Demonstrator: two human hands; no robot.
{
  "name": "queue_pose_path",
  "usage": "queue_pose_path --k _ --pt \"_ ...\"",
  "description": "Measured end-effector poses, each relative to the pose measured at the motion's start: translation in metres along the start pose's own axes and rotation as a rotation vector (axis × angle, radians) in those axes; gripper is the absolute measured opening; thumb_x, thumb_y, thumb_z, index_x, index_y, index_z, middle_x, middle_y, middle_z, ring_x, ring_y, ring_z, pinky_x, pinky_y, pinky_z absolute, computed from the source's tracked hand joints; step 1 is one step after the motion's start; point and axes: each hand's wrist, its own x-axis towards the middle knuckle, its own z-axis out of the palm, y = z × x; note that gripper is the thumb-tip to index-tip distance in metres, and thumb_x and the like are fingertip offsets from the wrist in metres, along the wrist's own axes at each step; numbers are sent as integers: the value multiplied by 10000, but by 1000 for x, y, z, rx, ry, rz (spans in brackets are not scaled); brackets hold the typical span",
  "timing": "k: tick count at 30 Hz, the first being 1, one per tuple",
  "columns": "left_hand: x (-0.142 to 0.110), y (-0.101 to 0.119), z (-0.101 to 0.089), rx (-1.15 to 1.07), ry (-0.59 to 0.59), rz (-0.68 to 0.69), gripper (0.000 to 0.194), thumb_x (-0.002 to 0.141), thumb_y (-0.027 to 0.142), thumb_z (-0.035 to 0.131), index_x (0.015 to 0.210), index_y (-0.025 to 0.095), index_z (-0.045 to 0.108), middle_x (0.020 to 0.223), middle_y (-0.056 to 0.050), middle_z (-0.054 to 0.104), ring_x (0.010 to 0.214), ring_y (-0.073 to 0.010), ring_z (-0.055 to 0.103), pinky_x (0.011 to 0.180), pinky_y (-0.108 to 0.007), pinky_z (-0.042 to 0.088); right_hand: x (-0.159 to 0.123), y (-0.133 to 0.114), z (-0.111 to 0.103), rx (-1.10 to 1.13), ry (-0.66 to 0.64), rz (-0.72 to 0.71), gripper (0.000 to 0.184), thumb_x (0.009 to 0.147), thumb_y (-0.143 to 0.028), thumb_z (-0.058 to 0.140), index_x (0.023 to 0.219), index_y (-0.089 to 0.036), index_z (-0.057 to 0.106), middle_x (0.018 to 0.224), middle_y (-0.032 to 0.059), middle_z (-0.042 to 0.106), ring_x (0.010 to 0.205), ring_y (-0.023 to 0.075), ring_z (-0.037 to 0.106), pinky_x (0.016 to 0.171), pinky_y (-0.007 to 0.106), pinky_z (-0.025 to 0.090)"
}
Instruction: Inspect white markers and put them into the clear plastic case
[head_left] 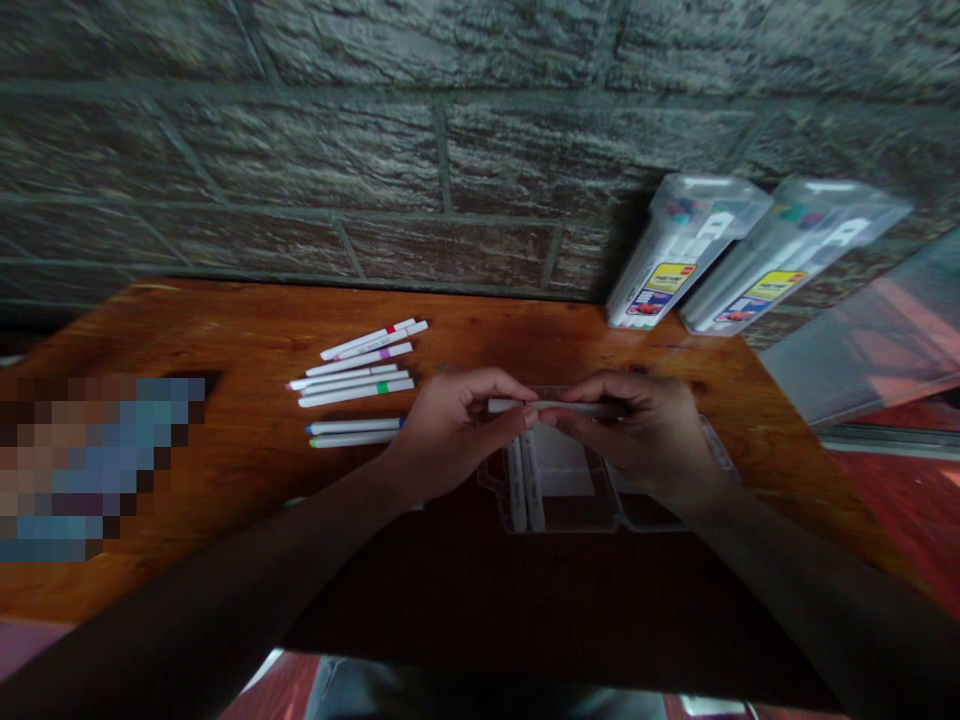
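Note:
Between my two hands a white marker pen [555, 406] is held level. My left hand [465, 420] pinches its left end, and my right hand [637, 425] grips its right part with the fingers closed. Just below lies an opened clear plastic case [577, 515], partly covered by my right hand. Two white markers [526, 490] lie side by side along the left of the case, beside a pale sheet. To the left of my left hand, several white markers [356, 380] with coloured bands lie loose on the table.
Two closed clear marker cases [652, 270] stand against the brick wall [337, 150] at the back right. A pixelated area [90, 460] covers something at the left of the wooden table [240, 330]. The table's right edge drops to a red floor [900, 500].

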Motion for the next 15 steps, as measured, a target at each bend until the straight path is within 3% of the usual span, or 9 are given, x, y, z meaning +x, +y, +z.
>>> queue_pose_path --k 15 --pt "-4 1 1 -22 -60 -34 179 975 266 703 1091 152 780 925 -44 808 691 -98 684 610 -187 527 -2 7 -2 -94 -9 31 206 826 -431 900 824 -245 811 781 26 826 605 182 733 531 290 534"
